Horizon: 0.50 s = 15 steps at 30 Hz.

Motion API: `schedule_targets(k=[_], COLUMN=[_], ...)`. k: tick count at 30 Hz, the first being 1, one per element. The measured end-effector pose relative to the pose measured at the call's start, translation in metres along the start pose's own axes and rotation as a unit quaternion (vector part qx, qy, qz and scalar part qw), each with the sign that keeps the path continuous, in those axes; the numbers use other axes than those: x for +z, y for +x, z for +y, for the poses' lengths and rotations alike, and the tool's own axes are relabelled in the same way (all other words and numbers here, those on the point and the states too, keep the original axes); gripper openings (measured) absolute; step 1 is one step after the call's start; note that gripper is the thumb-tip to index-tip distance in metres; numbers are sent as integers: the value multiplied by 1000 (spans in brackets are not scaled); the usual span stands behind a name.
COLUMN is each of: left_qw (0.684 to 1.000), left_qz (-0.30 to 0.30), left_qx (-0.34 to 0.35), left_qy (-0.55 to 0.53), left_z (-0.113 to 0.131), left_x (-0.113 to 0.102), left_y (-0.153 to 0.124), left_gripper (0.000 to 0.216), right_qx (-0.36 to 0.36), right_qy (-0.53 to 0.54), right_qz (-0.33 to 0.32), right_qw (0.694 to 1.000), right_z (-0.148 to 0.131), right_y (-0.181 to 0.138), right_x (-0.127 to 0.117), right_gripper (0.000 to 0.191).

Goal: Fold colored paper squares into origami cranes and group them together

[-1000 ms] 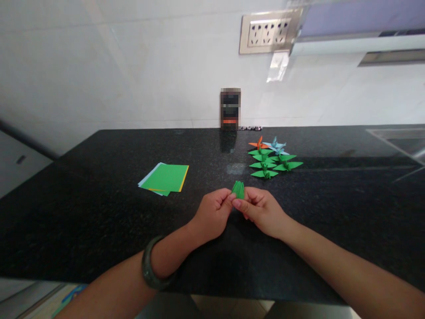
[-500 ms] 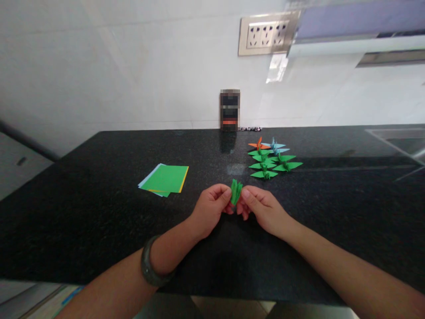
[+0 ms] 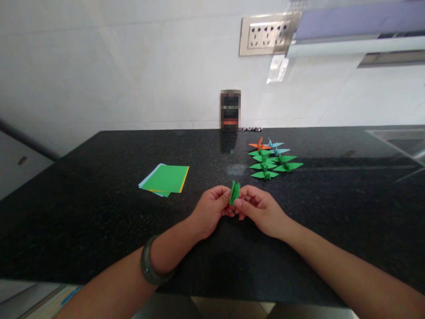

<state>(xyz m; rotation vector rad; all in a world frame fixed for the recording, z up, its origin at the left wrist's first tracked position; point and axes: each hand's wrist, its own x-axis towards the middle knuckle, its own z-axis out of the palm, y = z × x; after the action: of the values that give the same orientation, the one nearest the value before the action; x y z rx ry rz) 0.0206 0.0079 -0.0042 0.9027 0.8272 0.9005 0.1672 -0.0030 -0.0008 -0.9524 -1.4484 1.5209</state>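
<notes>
At left we see one paper stack (image 3: 166, 177), green on top with yellow and pale blue edges, its sheets too overlapped to count. The left hand (image 3: 211, 211), fingers curled nearly closed, pinches one folded green paper (image 3: 234, 193); we cannot see all its fingertips. Beyond stands one dark object (image 3: 230, 110), pixelated past reading. The paper, small and layered, its flaps parted at the top, is between both hands. The right hand (image 3: 260, 209), likewise curled, grips its other side. Farther right we count one orange crane (image 3: 260, 145), two blue cranes (image 3: 278, 152) and apparently six overlapping green cranes (image 3: 264, 175).
</notes>
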Motion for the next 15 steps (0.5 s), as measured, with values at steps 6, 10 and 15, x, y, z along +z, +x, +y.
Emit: schedule_targets(k=[6,10,15], left_qw=[990,949,881], left_qz=[50,106,127], left_qx=[71,160,279], left_qy=[112,251,361], left_z=[3,4,2], left_x=[0,0,-2], left_y=[-2,-5,-8], left_gripper=[21,11,11], right_qx=[14,-9,-61], right_qy=[-39,-71,-146], right_qz=[43,71,122], right_qw=[998,995,980], right_z=[-1,1,8], right_y=[3,3,-1], right_x=[-1,-3,-6], right_gripper=[15,14,15])
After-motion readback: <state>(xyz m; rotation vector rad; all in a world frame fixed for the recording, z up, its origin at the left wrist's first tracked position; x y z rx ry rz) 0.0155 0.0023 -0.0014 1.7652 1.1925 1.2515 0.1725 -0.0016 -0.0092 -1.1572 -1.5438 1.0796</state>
